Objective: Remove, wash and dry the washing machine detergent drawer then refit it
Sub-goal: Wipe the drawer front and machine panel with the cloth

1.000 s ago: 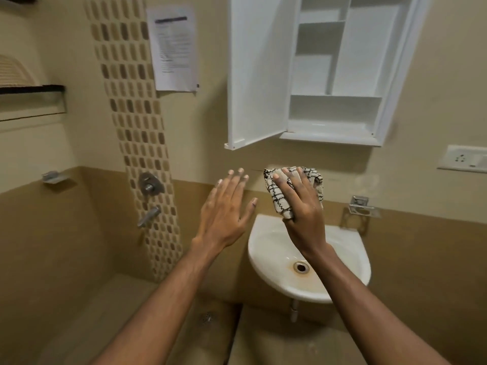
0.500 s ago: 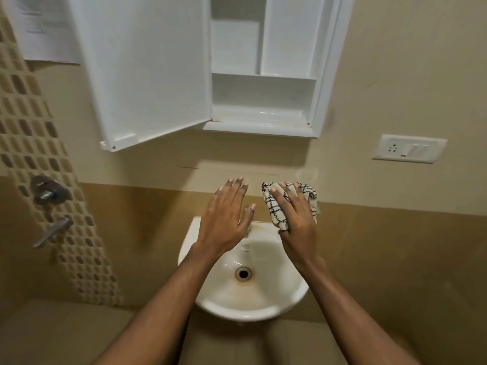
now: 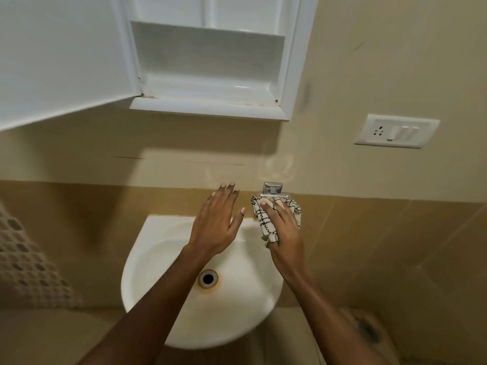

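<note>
No detergent drawer shows in this view. My right hand (image 3: 286, 233) holds a bunched white cloth with a black check pattern (image 3: 263, 225) above the back right corner of a white wash basin (image 3: 137, 259). Its fingers lie over the cloth and its thumb is hidden underneath. The cloth is just below a chrome wall holder (image 3: 272, 189). My left hand (image 3: 216, 225) hovers flat beside it over the back of the basin, fingers straight, holding nothing. The tap is hidden behind my hands.
The basin's drain (image 3: 208, 278) has a rust ring. Above hangs a white wall cabinet (image 3: 208, 75) with bare shelves, its door (image 3: 60, 61) swung open to the left. A socket and switch plate (image 3: 396, 130) sits on the right wall. Patterned tiles run down the left.
The view has swung right and down, bringing the basin beneath me. Both hands have stayed side by side, and the cloth has come up under the chrome holder.
</note>
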